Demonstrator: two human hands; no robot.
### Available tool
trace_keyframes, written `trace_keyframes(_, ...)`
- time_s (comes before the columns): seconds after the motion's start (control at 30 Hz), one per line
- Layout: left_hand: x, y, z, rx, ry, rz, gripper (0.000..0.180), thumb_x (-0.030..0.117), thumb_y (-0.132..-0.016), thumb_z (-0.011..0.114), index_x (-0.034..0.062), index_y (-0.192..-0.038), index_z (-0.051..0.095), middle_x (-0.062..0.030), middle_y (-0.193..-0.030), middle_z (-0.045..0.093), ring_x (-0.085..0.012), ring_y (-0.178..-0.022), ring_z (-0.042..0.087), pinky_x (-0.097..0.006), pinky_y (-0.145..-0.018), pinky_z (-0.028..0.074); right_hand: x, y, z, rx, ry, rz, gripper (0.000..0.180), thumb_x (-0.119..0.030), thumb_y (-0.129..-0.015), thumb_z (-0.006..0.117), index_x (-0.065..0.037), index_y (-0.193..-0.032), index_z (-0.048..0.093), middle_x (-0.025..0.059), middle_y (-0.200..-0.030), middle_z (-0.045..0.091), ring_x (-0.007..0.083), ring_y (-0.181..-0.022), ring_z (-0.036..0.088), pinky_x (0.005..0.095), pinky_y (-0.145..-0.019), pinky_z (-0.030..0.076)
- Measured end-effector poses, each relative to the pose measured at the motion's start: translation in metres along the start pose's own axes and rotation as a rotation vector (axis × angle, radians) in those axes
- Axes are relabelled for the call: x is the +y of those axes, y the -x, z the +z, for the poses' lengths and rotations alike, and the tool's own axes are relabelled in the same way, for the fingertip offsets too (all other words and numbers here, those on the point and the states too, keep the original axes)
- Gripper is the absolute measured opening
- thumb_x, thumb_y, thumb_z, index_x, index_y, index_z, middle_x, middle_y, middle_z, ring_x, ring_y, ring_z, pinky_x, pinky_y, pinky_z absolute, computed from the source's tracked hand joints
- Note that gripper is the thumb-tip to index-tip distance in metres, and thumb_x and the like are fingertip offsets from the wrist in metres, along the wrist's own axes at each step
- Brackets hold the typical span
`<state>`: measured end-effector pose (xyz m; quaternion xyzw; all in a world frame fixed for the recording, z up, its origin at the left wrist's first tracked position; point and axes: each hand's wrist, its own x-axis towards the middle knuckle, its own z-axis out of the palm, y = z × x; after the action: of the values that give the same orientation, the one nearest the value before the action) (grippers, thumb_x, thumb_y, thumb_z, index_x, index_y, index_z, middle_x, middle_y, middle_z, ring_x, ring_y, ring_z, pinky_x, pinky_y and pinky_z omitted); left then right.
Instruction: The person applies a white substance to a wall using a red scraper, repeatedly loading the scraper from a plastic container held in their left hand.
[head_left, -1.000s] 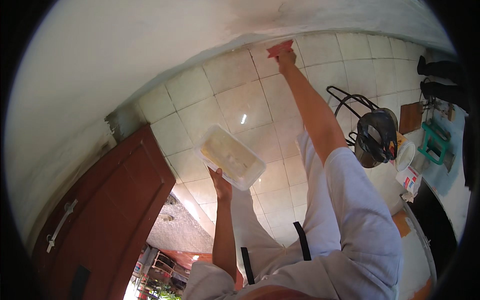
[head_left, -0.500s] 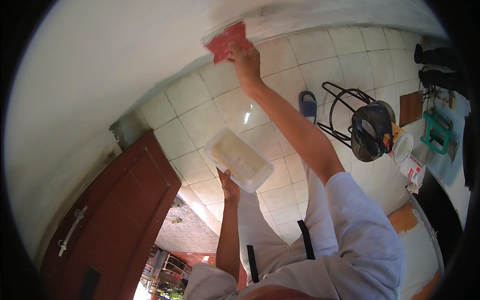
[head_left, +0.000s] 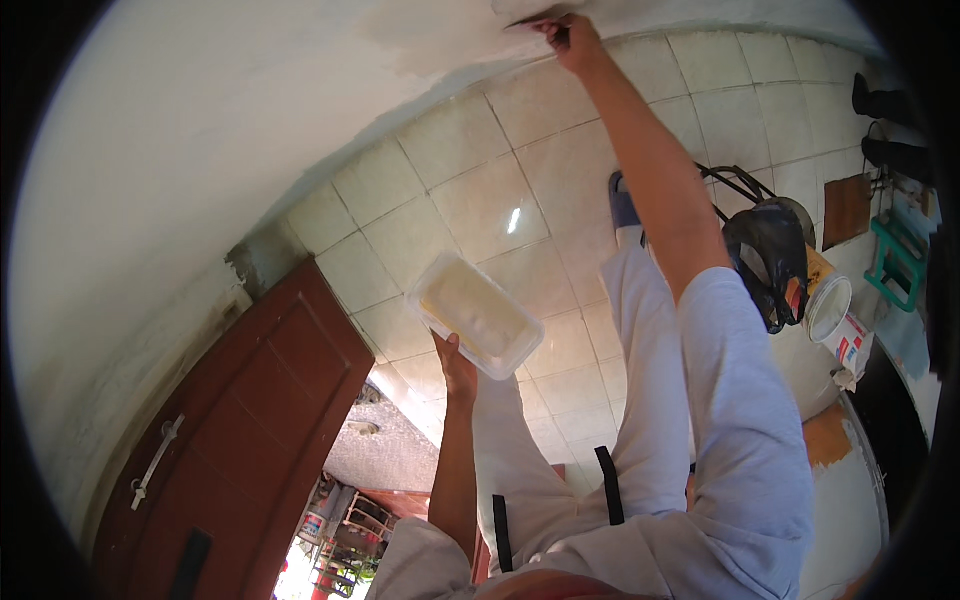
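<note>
My left hand (head_left: 456,368) grips a clear plastic tub (head_left: 518,362) by its near left edge, thumb on the rim. Smooth pale cream paste (head_left: 470,303) lies inside it. Up at the far wall (head_left: 250,100), my right hand (head_left: 578,45) is closed on a putty spreader (head_left: 540,22), which was red when seen broadside and now shows nearly edge-on. Its blade is at the wall surface, low down near the floor; whether paste is on it cannot be made out. Around it the wall has a darker, smeared patch (head_left: 430,42).
A reddish-brown door (head_left: 240,420) stands at the left. To the right are a black-legged seat (head_left: 740,182) with a black plastic bag (head_left: 768,250), a white-rimmed bucket (head_left: 829,308) and a green stool (head_left: 896,262). My foot wears a dark slipper (head_left: 622,205) on the tiles.
My right hand has moved right and farther up the view with the spreader, which has turned from broadside to nearly edge-on at the wall. The tub stays nearly in place.
</note>
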<state>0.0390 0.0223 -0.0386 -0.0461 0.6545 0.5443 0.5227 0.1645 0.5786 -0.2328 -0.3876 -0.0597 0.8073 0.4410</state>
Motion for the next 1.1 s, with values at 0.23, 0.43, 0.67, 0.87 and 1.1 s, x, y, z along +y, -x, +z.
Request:
trace_keyframes(0.23,0.004,0.012,0.019,0.000,0.026,-0.026,0.089,0.043,-0.086,0.064,0.0158,-0.155,0.017,-0.0088,-0.150,0.034,-0.0301,-0.139,0.035,-0.048,-0.114,0.031,0.012,0.103,0.021,0.350,0.133,-0.130,0.019,-0.008,-0.093,0.050,0.004,-0.104,0.061,0.0145,-0.096,0.069,0.0228,-0.084,0.067,0.0261,-0.063,0.054)
trace_keyframes(0.43,0.001,0.002,0.035,-0.079,0.038,-0.055,0.087,0.044,-0.087,0.063,0.0164,-0.156,0.016,-0.0084,-0.151,0.034,-0.0298,-0.140,0.034,-0.048,-0.115,0.030,0.072,0.065,-0.019,0.484,0.569,-0.186,0.023,-0.015,-0.093,0.058,-0.001,-0.111,0.063,0.0059,-0.103,0.068,0.0169,-0.085,0.067,0.0312,-0.074,0.059)
trace_keyframes(0.67,0.022,0.024,0.001,-0.018,0.080,-0.029,0.084,0.042,-0.087,0.063,0.0153,-0.154,0.019,-0.0081,-0.151,0.035,-0.0297,-0.139,0.035,-0.048,-0.114,0.030,0.152,0.161,0.179,0.543,0.772,-0.418,0.022,-0.018,-0.088,0.056,0.002,-0.090,0.065,0.0243,-0.090,0.068,0.0410,-0.089,0.066,0.0464,-0.078,0.050)
trace_keyframes(0.87,0.032,0.028,-0.020,0.022,0.060,-0.041,0.084,0.044,-0.086,0.064,0.0135,-0.153,0.024,-0.0072,-0.148,0.038,-0.0283,-0.138,0.037,-0.046,-0.114,0.030,0.161,0.245,0.228,0.225,0.744,-0.542,0.017,-0.017,-0.095,0.056,0.000,-0.093,0.062,0.0110,-0.074,0.063,0.0172,-0.068,0.061,0.0349,-0.065,0.046)
trace_keyframes(1.1,0.043,0.031,-0.017,0.001,0.133,-0.077,0.079,0.046,-0.088,0.062,0.0136,-0.151,0.028,-0.0068,-0.148,0.039,-0.0279,-0.138,0.037,-0.046,-0.114,0.031,0.130,0.180,0.091,0.417,0.448,-0.301,0.026,-0.016,-0.093,0.057,0.001,-0.113,0.060,0.0078,-0.101,0.066,0.0189,-0.083,0.065,0.0343,-0.070,0.059)
